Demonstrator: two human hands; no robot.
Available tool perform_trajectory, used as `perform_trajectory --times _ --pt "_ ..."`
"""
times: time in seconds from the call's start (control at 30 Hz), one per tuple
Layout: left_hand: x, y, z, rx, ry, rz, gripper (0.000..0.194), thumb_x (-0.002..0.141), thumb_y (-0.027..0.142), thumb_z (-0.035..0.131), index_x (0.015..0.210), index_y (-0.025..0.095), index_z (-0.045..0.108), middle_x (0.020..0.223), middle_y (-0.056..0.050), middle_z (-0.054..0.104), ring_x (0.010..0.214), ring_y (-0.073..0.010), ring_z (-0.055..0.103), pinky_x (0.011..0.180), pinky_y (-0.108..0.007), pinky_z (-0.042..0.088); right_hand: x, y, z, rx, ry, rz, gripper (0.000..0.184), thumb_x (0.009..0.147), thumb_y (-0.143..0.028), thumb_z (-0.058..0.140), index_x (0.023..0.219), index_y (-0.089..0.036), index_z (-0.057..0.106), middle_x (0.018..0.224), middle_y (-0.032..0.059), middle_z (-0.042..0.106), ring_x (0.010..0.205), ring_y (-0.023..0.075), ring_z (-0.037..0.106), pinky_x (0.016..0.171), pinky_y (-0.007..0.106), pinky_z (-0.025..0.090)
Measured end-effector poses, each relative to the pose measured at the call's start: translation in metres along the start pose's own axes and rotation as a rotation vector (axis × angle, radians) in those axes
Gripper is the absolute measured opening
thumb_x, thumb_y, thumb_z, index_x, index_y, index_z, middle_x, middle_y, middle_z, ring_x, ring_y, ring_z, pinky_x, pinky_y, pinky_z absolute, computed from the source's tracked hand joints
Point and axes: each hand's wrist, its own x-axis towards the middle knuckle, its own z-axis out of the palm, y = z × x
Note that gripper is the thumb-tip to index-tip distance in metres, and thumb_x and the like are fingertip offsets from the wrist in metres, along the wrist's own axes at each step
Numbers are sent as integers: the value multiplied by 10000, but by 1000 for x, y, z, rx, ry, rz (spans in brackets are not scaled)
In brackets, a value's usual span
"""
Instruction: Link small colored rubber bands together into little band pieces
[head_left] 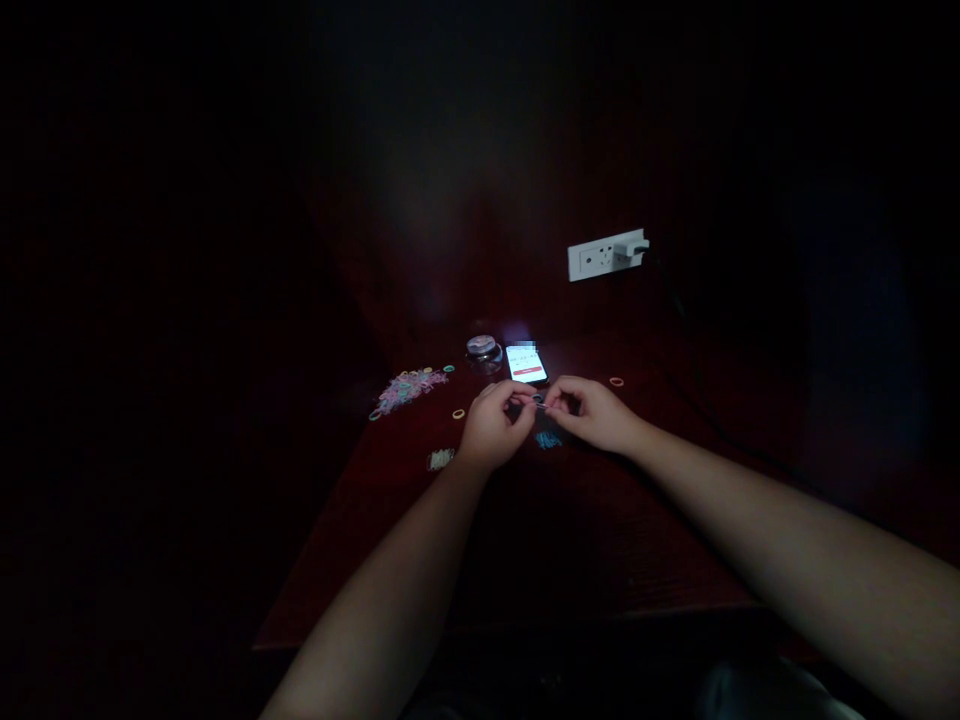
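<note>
My left hand (493,425) and my right hand (589,412) meet just in front of a lit phone, fingers pinched. Between the fingertips is a small, thin, pale piece (539,404) that looks like an elastic band, though dim light blurs its shape. Right below my hands lies a little heap of blue bands (548,440). A pale yellow heap of bands (441,459) sits to the left of my left wrist. Farther left spreads a larger mixed pile of pink, green and yellow bands (409,390). A single yellow band (458,414) rests beside my left hand.
The lit phone (526,366) lies behind my hands, with a round lidded jar (484,352) to its left. An orange band (616,382) lies on the dark red table (570,540) at right. A white wall socket (604,257) holds a plug with a dark cable.
</note>
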Motion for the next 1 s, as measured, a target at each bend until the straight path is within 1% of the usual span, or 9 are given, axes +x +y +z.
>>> perform_trajectory --times 0.2,0.37,0.53,0.73,1.0 --pt "0 -1 -1 29 2 -2 172 792 159 605 953 186 657 856 -34 673 793 -148 623 757 -277 507 0 1 0 7 8 -9 63 755 -210 588 766 -151 609 679 9 543 587 111 480 543 241 405" --pt "0 -4 2 20 -54 3 189 786 158 607 968 189 647 893 -34 672 830 -157 616 780 -291 504 0 4 0 19 27 2 69 745 -220 596 764 -154 608 670 6 539 585 115 479 540 244 403" --pt "0 -4 2 28 -92 -1 105 803 195 599 893 187 653 862 -32 672 806 -157 606 760 -294 499 1 4 0 8 8 -2 68 750 -211 590 773 -150 610 684 9 536 592 113 477 542 244 404" --pt "0 -1 0 29 -71 -12 66 800 198 601 839 178 651 806 -22 665 749 -139 599 718 -269 485 0 4 -1 -5 2 3 64 754 -205 589 771 -146 606 678 7 536 593 110 478 543 240 406" --pt "0 1 -1 20 -68 -12 60 797 184 597 814 173 654 792 -22 666 742 -135 597 704 -258 479 0 -1 -1 -4 14 7 68 754 -212 596 774 -148 605 687 12 544 600 111 482 547 242 411"
